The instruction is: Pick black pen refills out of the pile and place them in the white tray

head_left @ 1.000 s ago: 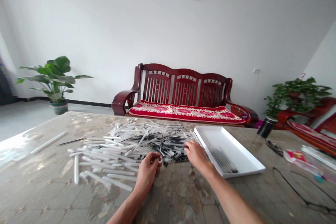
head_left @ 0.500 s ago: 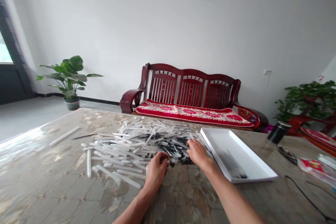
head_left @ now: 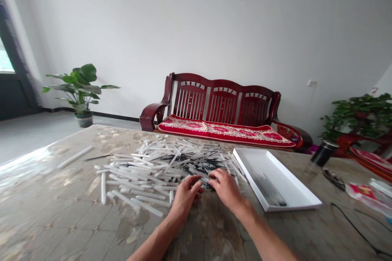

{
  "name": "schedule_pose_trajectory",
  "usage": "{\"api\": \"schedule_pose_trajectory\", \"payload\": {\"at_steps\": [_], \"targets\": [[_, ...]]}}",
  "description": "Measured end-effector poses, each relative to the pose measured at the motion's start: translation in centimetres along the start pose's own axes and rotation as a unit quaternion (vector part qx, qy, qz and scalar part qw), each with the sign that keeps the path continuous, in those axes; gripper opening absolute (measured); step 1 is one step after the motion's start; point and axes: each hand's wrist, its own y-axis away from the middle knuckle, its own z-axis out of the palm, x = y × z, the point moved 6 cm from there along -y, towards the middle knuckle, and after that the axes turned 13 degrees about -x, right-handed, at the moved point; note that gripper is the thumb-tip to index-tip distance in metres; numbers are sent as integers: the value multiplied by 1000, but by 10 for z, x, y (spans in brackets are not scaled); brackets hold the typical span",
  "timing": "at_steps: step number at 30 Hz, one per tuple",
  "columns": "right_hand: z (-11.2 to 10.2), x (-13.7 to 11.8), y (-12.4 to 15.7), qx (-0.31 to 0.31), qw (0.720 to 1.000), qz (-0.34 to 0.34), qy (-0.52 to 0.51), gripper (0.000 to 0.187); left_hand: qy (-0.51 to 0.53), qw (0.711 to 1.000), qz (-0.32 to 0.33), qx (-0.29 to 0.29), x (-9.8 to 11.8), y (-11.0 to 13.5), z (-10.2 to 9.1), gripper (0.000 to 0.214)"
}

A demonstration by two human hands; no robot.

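A heap of white pen barrels and thin black refills [head_left: 165, 165] lies spread over the middle of the patterned table [head_left: 61, 212]. My left hand [head_left: 185, 196] and my right hand [head_left: 226, 189] meet at the heap's near edge. Both have curled fingers pinching a small pen part [head_left: 206, 181] between them. To the right of my right hand stands a white shallow tray [head_left: 294, 195] with several dark refills [head_left: 269, 189] lying in it.
A lone white tube [head_left: 75, 157] and a black refill [head_left: 98, 157] lie at the table's far left. A black cylinder [head_left: 324, 153], glasses [head_left: 335, 179], a black cable [head_left: 358, 230] and red packets [head_left: 366, 193] sit at the right. A wooden bench [head_left: 220, 116] and potted plants stand behind.
My two hands have come together at the heap's near edge and now pinch a small part between them. The view has shifted slightly.
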Motion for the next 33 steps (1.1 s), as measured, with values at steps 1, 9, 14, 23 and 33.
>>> {"api": "schedule_pose_trajectory", "payload": {"at_steps": [1,9,14,23,33], "targets": [[5,-5,3,-9,1000,-18,-10,19,33,999,-10,-5,-1,1,3,30],[-16,43,31,-83,989,110,57,17,134,988,-42,62,-2,5,-4,14],[-23,65,45,-140,960,136,203,17,158,985,-29,69,-3,3,-5,13],[-13,36,36,-109,970,49,214,13,254,962,-34,89,-5,1,-9,17],[2,18,23,27,999,-18,35,18,280,952,-36,118,-5,1,-15,13]]}}
